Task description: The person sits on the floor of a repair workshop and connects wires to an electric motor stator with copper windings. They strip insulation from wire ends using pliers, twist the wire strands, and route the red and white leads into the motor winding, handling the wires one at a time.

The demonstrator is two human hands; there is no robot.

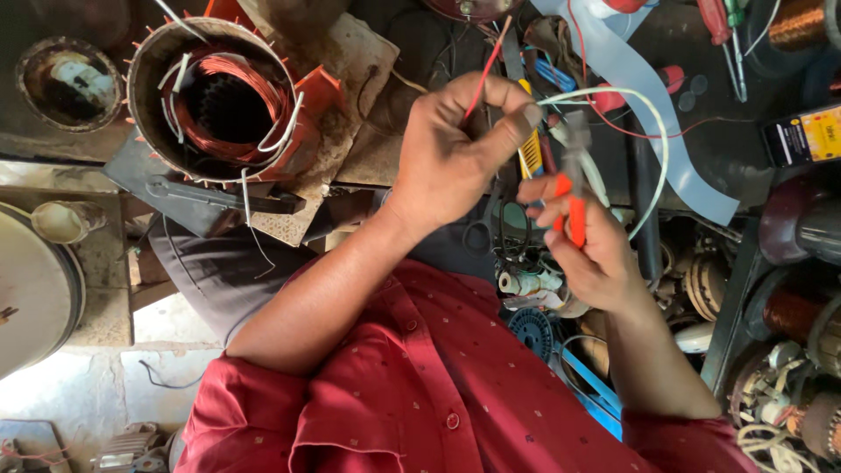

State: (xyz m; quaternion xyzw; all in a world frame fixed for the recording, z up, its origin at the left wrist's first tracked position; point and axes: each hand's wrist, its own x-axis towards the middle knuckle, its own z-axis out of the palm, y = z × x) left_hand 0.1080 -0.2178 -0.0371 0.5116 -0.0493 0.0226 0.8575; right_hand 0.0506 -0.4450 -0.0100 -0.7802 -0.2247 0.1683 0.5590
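My left hand is raised in front of me, its fingers pinched on a thin red wire that runs up and away. Just to its right, my right hand grips pliers with orange-red handles, whose grey jaws point up toward the left fingertips. A white wire loops from near the jaws out to the right and back down. A motor stator with copper windings and white leads lies to the upper left of my left hand, apart from it.
A wrench lies under the stator. Screwdrivers and a copper wire spool sit at top right. A bluish-white plastic strip crosses the bench. Motor parts and coils crowd the right side. A pale round drum is at left.
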